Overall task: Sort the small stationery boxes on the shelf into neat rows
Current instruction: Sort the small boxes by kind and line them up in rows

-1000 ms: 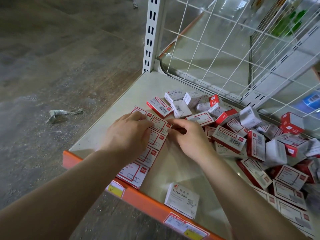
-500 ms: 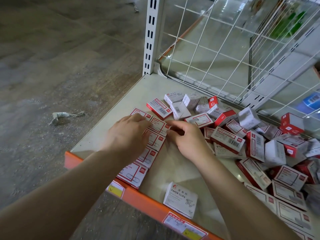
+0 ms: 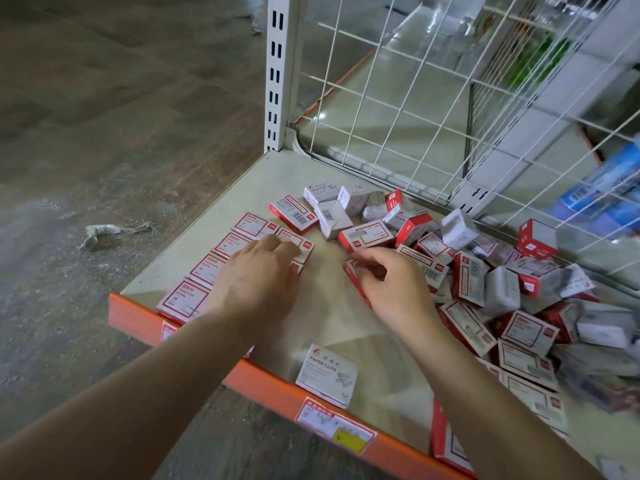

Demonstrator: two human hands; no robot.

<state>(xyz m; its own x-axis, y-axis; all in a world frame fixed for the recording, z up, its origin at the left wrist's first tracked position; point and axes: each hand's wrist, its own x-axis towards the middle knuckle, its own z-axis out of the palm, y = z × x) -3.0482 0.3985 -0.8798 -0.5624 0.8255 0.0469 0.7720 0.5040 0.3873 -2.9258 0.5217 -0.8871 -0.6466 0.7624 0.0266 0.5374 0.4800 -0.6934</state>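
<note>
Near the shelf (image 3: 207,233) front, left hand (image 3: 258,282) lay flat on aligned red-and-white boxes (image 3: 227,245); right hand (image 3: 391,282), fingers curled, hold uncertain; probably next fetching another from the heap (image 3: 502,289).

Flat red-and-white cardboard boxes (image 3: 221,268) lie in rows along the beige metal shelf's (image 3: 242,188) left edge, a white paper-clip box (image 3: 327,374) sits alone at its front edge, and a loose heap of boxes (image 3: 502,292) fills its right side against the white wire back grid (image 3: 415,98).

Shelf (image 3: 322,323) (beige) bearing boxes (image 3: 467,282).
</note>
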